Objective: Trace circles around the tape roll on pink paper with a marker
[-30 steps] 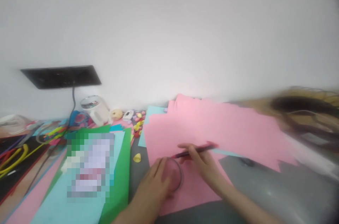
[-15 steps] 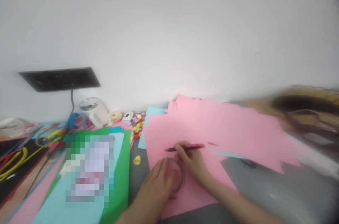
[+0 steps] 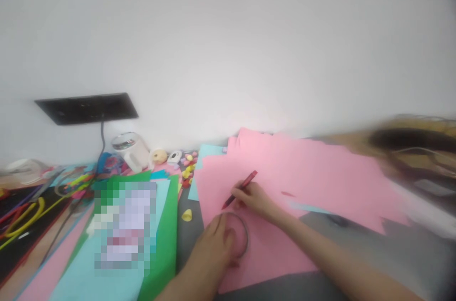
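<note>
A sheet of pink paper (image 3: pixel 281 258) lies under both hands. My left hand (image 3: pixel 213 249) holds a thin dark-rimmed ring (image 3: pixel 247 239) flat against it, fingers bent over the ring's left side. Pink shows inside the rim; whether it is hollow or a clear disc I cannot tell. In my right hand (image 3: pixel 251 199) a red pen (image 3: pixel 245 182) is pinched and tilted. Its dark tip points down at the paper just above the ring's top edge; contact with the paper is too blurred to tell.
More pink sheets (image 3: pixel 313 168) spread behind and to the right. On the left lie green paper (image 3: pixel 166 225) and light blue paper (image 3: pixel 74 263). A yellow cup-shaped piece (image 3: pixel 187 215) sits near my left hand. A white mug (image 3: pixel 135 154) stands by the wall, below a black socket panel (image 3: pixel 89 108).
My right hand has turned the pen from nearly level to a steeper tilt, its tip now nearer the ring's top. My left hand and the ring stay in place.
</note>
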{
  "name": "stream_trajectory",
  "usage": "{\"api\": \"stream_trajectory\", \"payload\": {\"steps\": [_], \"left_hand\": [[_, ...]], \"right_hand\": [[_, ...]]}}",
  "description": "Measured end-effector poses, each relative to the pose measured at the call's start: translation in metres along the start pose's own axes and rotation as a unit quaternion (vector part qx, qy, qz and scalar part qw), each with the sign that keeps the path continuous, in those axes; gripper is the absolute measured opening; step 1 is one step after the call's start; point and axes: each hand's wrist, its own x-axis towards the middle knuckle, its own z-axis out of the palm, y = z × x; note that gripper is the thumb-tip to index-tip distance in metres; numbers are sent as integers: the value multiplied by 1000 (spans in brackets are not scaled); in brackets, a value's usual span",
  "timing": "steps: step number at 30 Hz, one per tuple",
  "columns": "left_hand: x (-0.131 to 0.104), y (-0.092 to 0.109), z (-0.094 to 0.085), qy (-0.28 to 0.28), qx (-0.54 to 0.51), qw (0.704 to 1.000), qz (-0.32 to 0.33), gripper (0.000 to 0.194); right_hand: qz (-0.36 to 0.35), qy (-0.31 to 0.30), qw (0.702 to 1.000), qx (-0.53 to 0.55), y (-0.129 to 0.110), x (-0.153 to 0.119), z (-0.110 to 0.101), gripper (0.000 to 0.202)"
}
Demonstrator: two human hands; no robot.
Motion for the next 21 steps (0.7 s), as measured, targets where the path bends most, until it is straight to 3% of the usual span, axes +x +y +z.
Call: {"api": "stream_trajectory", "payload": {"steps": [10, 17, 21], "left_hand": [[7, 5, -14, -41, -8, 999, -32, 44], [13, 7, -24, -58, -36, 996, -53, 45], [16, 11, -33, -98, -43, 991, -74, 49]], "right_hand": [[-44, -46, 996, -65, -3, 14, 6, 18], [-12, -17, 996, -87, 1, 16, -4, 22], [1, 19, 996, -82, 6, 6, -12, 21]]}}
